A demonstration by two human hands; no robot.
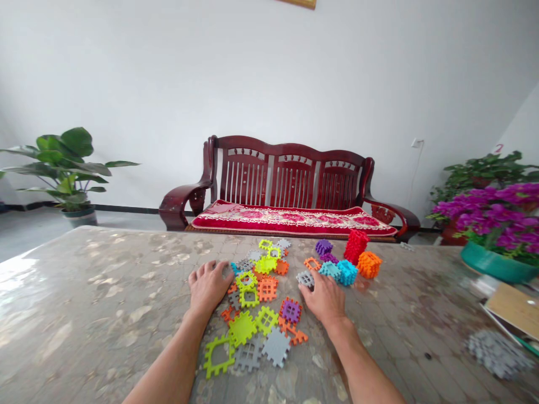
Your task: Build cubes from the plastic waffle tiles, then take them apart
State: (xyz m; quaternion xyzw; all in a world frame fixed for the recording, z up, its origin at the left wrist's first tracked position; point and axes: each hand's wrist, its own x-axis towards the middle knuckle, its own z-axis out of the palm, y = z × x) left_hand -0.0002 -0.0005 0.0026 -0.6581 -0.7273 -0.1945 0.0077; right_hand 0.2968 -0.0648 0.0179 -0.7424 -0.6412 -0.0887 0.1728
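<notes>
Flat interlocking plastic building tiles in lime green, orange and grey lie in a loose pile [256, 297] between my hands. My left hand [210, 286] rests at the pile's left edge, fingers apart and palm down, its thumb close to a blue tile [234, 269]. My right hand [326, 297] pinches a grey window tile [305, 279] between thumb and index finger. Just beyond it are an orange frame tile [312, 264] and teal tiles [330, 270]. A purple window tile [290, 310] lies at the pile's right side.
Beyond my right hand stand a red stack [356, 246], an orange stack [369, 264], a blue stack [347, 272] and purple tiles [323, 247]. Grey tiles [499, 353] sit far right, near a flower planter [497, 264]. A wooden bench [290, 174] is behind the table [126, 320].
</notes>
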